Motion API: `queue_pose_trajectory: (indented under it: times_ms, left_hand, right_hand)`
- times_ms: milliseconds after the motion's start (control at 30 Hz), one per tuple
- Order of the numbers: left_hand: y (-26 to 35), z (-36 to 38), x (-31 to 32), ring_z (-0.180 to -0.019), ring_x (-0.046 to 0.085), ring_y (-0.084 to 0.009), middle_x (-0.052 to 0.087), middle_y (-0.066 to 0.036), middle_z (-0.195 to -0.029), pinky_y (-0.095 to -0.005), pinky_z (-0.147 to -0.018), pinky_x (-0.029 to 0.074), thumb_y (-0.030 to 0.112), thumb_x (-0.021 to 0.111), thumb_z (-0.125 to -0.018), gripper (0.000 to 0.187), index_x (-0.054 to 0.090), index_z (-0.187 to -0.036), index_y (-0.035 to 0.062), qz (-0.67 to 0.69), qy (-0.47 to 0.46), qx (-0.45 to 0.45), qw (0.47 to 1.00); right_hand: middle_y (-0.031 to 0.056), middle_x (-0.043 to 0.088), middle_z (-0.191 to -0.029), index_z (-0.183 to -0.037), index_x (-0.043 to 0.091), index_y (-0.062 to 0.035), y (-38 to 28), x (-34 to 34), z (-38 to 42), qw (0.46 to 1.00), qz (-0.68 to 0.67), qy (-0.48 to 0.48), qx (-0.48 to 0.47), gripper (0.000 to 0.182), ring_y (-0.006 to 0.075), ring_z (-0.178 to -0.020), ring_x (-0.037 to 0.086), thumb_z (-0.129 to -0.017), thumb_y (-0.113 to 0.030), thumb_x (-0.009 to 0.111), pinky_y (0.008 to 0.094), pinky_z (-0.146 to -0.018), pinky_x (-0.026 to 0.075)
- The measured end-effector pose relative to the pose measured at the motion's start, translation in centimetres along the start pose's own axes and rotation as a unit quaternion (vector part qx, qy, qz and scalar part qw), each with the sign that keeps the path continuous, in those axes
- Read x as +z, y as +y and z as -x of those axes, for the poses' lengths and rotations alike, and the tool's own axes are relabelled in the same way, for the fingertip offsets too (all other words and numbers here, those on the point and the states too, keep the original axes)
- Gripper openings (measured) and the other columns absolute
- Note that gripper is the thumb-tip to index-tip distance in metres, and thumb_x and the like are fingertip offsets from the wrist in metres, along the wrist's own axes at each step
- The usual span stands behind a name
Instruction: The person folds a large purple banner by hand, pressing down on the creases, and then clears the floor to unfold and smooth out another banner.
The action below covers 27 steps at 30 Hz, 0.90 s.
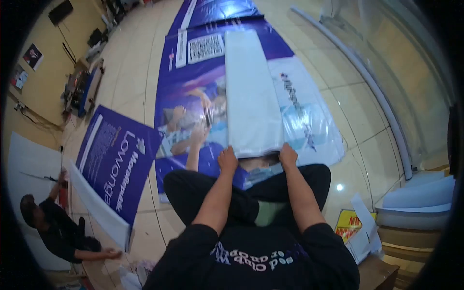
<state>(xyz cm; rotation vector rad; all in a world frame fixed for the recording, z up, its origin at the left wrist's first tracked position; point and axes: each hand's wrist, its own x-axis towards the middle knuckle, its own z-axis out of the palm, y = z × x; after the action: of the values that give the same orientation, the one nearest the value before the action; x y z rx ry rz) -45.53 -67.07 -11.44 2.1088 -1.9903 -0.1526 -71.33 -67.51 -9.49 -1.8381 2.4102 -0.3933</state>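
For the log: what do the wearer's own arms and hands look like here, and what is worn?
Two bare hands, left hand and right hand, with no gloves, rings or watch visible. The forearms are bare up to short black sleeves. The top is a black T-shirt with light lettering printed across the chest, seen upside down. Dark trousers cover the legs.

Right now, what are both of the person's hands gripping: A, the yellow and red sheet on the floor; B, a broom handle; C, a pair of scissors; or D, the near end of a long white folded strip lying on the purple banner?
D: the left hand and right hand both clasp the near edge of the white strip, which runs lengthwise over the purple banner spread on the floor.
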Motion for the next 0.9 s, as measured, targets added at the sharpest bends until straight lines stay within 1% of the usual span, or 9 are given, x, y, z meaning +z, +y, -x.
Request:
queue_pose_trajectory:
  times_ms: [267,467,533,600,633,733,767,800,900]
  left_hand:
    - [-0.5,0.8,-1.7,-0.092,0.056,-0.0332,0.055,-0.017,-0.098,-0.0456,-0.075,0.045,0.018,0.059,-0.072,0.036,0.044,-0.102,0.0071,-0.016,-0.101,-0.028,0.994]
    - [1.0,1.4,-7.9,-0.117,0.039,-0.0365,0.035,-0.023,-0.127,-0.0496,-0.093,0.035,0.025,0.059,-0.073,0.063,0.029,-0.127,0.0090,0.054,-0.304,-0.098,0.946]
    - [2.7,1.9,-8.6,-0.129,0.019,-0.0359,0.022,-0.021,-0.137,-0.0550,-0.099,0.022,0.028,0.055,-0.076,0.068,0.023,-0.134,0.0147,-0.006,-0.136,-0.012,0.991]
    - [4.7,1.1,-7.2,-0.130,0.014,-0.0351,0.018,-0.019,-0.139,-0.0570,-0.100,0.017,0.028,0.053,-0.077,0.066,0.023,-0.134,0.0166,0.030,-0.051,0.100,0.993]
    - [5.9,0.3,-6.2,-0.131,0.009,-0.0342,0.015,-0.017,-0.141,-0.0591,-0.100,0.013,0.029,0.051,-0.078,0.064,0.024,-0.135,0.0186,0.072,0.045,0.208,0.974]
    - [6.7,-0.2,-0.6,-0.132,0.007,-0.0338,0.013,-0.014,-0.142,-0.0604,-0.100,0.008,0.040,0.046,-0.082,0.061,0.025,-0.135,0.0197,-0.040,0.001,0.217,0.975]
    - [5.4,0.1,0.4,-0.133,0.002,-0.0337,0.007,-0.014,-0.144,-0.0619,-0.099,0.002,0.054,0.039,-0.082,0.067,0.020,-0.138,0.0227,0.007,-0.079,0.153,0.985]
    - [4.2,0.6,1.2,-0.133,-0.001,-0.0320,0.005,-0.011,-0.145,-0.0615,-0.099,-0.003,0.066,0.042,-0.074,0.079,0.019,-0.138,0.0251,0.004,-0.048,0.140,0.989]
    - [3.3,1.3,-1.8,-0.133,-0.005,-0.0323,-0.001,-0.015,-0.144,-0.0622,-0.098,-0.003,0.072,0.042,-0.068,0.089,0.015,-0.139,0.0253,0.003,-0.121,0.059,0.991]
  right_hand:
    - [0.0187,0.061,-0.092,-0.098,0.048,-0.0037,0.2,-1.1,2.0,0.985,0.029,-0.168,0.036,0.024,0.0348,-0.084,0.060,-0.080,-0.019,0.043,0.0452,-0.072,0.047]
    - [0.0228,0.054,-0.107,-0.116,0.043,0.0008,4.2,-2.5,1.0,0.958,-0.014,-0.283,-0.052,0.042,0.0377,-0.100,0.053,-0.077,-0.014,0.049,0.0455,-0.082,0.044]
    - [0.0232,0.043,-0.122,-0.122,0.040,-0.0015,1.2,-5.1,1.6,0.975,-0.061,-0.213,0.021,0.051,0.0391,-0.110,0.045,-0.076,-0.016,0.055,0.0451,-0.088,0.040]
    - [0.0205,0.036,-0.130,-0.126,0.038,-0.0077,-1.1,-4.7,1.2,0.987,-0.105,0.108,-0.054,0.054,0.0391,-0.115,0.038,-0.078,-0.027,0.054,0.0457,-0.096,0.032]
    - [0.0195,0.033,-0.132,-0.128,0.036,-0.0111,-3.1,-3.7,1.2,0.987,-0.077,0.107,-0.095,0.055,0.0380,-0.118,0.035,-0.080,-0.032,0.051,0.0487,-0.098,0.027]
    - [0.0174,0.026,-0.137,-0.133,0.031,-0.0162,-4.3,1.1,1.8,0.984,-0.008,0.067,-0.163,0.059,0.0367,-0.124,0.027,-0.082,-0.043,0.045,0.0549,-0.100,0.018]
    - [0.0163,0.022,-0.140,-0.135,0.028,-0.0178,-4.2,2.1,1.7,0.980,0.033,0.028,-0.193,0.061,0.0365,-0.127,0.021,-0.083,-0.048,0.041,0.0582,-0.099,0.014]
    - [0.0163,0.022,-0.140,-0.135,0.028,-0.0178,-4.3,1.5,0.5,0.980,0.033,0.035,-0.191,0.061,0.0365,-0.127,0.021,-0.083,-0.048,0.041,0.0582,-0.099,0.014]
    - [0.0128,0.011,-0.143,-0.137,0.023,-0.0192,-3.1,1.5,0.7,1.000,0.003,0.000,-0.030,0.069,0.0382,-0.130,0.008,-0.081,-0.057,0.039,0.0606,-0.099,0.007]
